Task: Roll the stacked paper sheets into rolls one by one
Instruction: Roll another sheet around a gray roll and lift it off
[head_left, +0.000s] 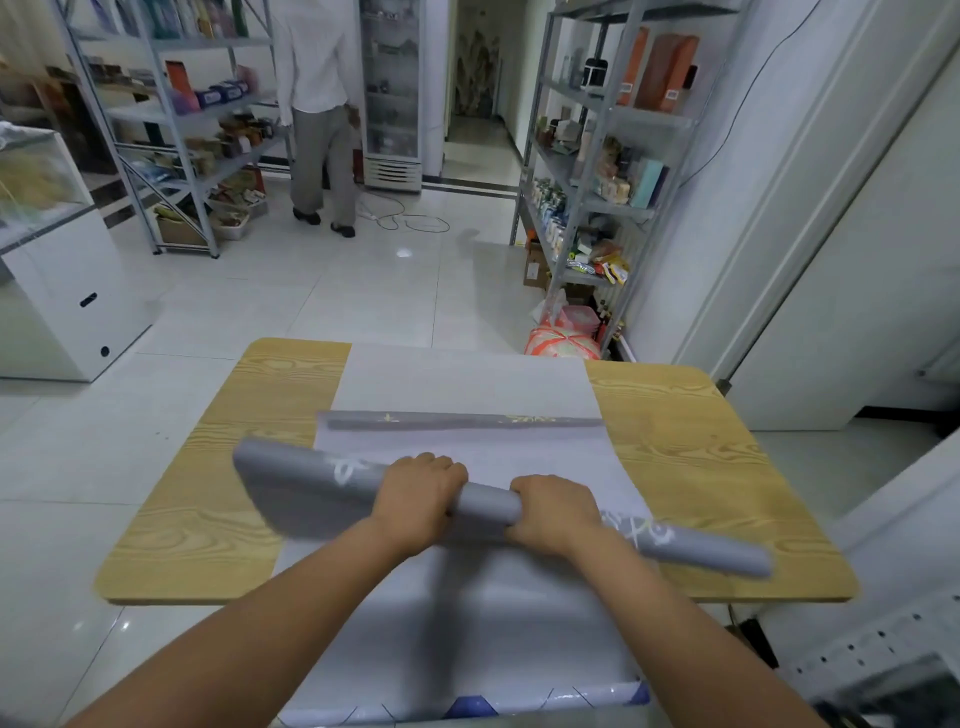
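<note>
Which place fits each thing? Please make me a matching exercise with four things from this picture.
Things:
1. big grey roll
2. thin roll
3. paper sheets
4. orange bag

Places:
A. on the floor beside the shelf
B. spread flat on the table
C. held by the left hand and right hand
D. lying across the sheets, farther from the person

Pairs: 1-C, 2-D, 3-B, 4-A

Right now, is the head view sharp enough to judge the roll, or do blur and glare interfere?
Head view: the paper roll blurs toward both ends, sharper between left hand and right hand; wide-angle bows the table edges; small glare on the floor.
</note>
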